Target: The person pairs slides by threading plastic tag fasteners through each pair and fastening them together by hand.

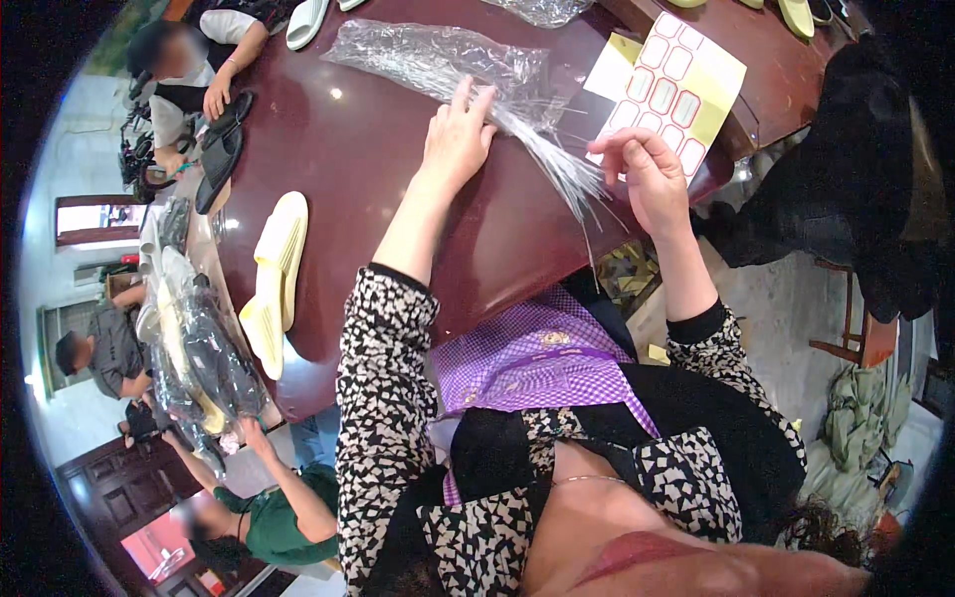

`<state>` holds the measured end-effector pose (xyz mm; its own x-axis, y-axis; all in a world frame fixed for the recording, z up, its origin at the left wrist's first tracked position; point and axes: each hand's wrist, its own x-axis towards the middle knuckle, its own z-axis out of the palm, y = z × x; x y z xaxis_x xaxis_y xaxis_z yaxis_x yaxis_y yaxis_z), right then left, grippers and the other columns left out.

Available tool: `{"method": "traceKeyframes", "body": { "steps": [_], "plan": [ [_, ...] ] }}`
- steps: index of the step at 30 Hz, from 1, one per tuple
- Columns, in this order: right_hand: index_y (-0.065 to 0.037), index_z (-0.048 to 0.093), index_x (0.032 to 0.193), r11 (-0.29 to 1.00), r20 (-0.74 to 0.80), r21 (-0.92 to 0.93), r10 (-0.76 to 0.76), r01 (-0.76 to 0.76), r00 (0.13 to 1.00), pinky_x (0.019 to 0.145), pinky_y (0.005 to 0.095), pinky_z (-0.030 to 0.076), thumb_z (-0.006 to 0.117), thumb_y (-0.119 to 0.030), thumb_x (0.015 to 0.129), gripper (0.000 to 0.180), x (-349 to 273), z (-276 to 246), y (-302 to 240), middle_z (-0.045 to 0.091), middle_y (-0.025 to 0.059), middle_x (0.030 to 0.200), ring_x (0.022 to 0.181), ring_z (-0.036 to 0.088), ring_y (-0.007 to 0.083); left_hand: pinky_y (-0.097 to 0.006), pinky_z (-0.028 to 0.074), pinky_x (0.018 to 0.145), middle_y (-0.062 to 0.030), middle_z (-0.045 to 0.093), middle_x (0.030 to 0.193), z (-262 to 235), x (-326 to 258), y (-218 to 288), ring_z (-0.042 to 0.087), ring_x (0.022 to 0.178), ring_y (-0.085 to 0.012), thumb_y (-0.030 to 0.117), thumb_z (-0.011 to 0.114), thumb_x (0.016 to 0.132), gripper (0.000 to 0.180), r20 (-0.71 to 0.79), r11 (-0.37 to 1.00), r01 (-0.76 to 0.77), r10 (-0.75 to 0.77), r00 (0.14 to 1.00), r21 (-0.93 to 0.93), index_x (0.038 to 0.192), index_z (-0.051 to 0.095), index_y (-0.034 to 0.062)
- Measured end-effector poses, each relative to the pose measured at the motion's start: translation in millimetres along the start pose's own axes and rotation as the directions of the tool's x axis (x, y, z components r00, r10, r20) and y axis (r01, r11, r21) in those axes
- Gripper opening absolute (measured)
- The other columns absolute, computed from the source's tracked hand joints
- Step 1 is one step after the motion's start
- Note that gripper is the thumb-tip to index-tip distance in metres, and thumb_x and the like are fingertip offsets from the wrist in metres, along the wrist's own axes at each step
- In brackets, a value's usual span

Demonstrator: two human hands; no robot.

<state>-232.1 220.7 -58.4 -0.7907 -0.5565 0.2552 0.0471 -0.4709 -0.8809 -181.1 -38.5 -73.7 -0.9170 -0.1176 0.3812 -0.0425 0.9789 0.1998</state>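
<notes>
A bundle of thin, clear-white plastic strands (542, 149) spills out of a clear plastic bag (398, 55) on the dark red table. My left hand (458, 139) lies over the bundle at the bag's mouth, its fingers stretched out and apart, touching the strands. The loose ends fan toward my right hand (652, 184), which is raised beside them. Its fingers are curled in and the thumb is bent against them; whatever they pinch is too fine to make out. Just beyond that hand lies a sheet of red-bordered labels (662, 90) on yellow paper.
Pale yellow slippers (279, 249) lie at the table's left edge, with a black slipper (221, 149) farther back near a co-worker's hand. Wrapped slippers (194, 338) are heaped at the left. A dark cloth (826, 179) drapes at the right. More people are at the left.
</notes>
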Motion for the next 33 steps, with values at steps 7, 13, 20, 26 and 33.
{"method": "traceKeyframes", "body": {
  "steps": [7, 13, 20, 26, 33],
  "plan": [
    [0.0, 0.057, 0.097, 0.982, -0.054, 0.189, 0.006, 0.005, 0.999, 0.06, 0.0265, 0.04, 0.047, -0.013, 0.093, 0.017, -5.2, -6.7, -2.8, 0.045, 0.0013, 0.066, 0.06, 0.044, 0.0109, -0.039, 0.044, 0.086, -0.0074, 0.053, 0.122, 25.6, 15.3, -24.3, 0.053, 0.1, -0.0275, 0.014, 0.059, 0.08, 0.026, 0.013, 0.994, -0.08, 0.079, 0.997, 0.08, 0.106, 0.059, 0.0112],
    [0.001, 0.057, 0.097, 0.983, -0.098, 0.15, -0.089, 0.103, 0.991, 0.056, 0.0274, 0.035, 0.047, -0.012, 0.093, 0.017, -4.0, -13.2, -15.9, 0.036, -0.0027, 0.061, 0.056, 0.035, 0.0089, -0.036, 0.045, 0.084, -0.0059, 0.059, 0.114, 33.7, 13.0, -28.1, 0.053, 0.102, -0.0247, 0.011, 0.057, 0.079, 0.021, -0.123, 0.991, -0.116, 0.124, 0.985, 0.069, 0.1, 0.061, 0.0092],
    [0.001, 0.057, 0.097, 0.972, -0.072, 0.136, -0.183, 0.192, 0.98, 0.054, 0.0274, 0.032, 0.047, -0.013, 0.093, 0.017, -2.4, -22.8, -33.5, 0.031, -0.0046, 0.059, 0.054, 0.032, 0.0085, -0.036, 0.045, 0.085, -0.0062, 0.06, 0.112, 38.7, 12.0, -30.1, 0.054, 0.103, -0.0243, 0.01, 0.058, 0.079, 0.021, -0.156, 0.99, -0.127, 0.136, 0.978, 0.061, 0.1, 0.061, 0.0081],
    [-0.001, 0.057, 0.098, 0.957, -0.055, 0.171, -0.229, 0.235, 0.972, 0.059, 0.0295, 0.038, 0.047, -0.013, 0.093, 0.017, -1.6, -21.0, -36.6, 0.033, -0.0038, 0.059, 0.056, 0.035, 0.0094, -0.038, 0.044, 0.087, -0.0099, 0.059, 0.112, 37.2, 10.2, -33.7, 0.053, 0.104, -0.0265, 0.007, 0.057, 0.079, 0.025, -0.175, 0.995, -0.09, 0.084, 0.981, -0.03, 0.104, 0.059, 0.0059],
    [-0.002, 0.057, 0.098, 0.977, -0.06, 0.05, -0.203, 0.206, 0.977, 0.07, 0.0334, 0.044, 0.047, -0.011, 0.093, 0.015, -8.1, -18.5, -25.6, 0.041, -0.0012, 0.061, 0.061, 0.042, 0.0116, -0.041, 0.04, 0.093, -0.0166, 0.052, 0.12, 18.2, -1.6, -6.6, 0.049, 0.108, -0.035, 0.001, 0.054, 0.079, 0.033, -0.37, 0.96, 0.025, -0.131, 0.92, -0.278, 0.112, 0.055, 0.0021]
  ]
}}
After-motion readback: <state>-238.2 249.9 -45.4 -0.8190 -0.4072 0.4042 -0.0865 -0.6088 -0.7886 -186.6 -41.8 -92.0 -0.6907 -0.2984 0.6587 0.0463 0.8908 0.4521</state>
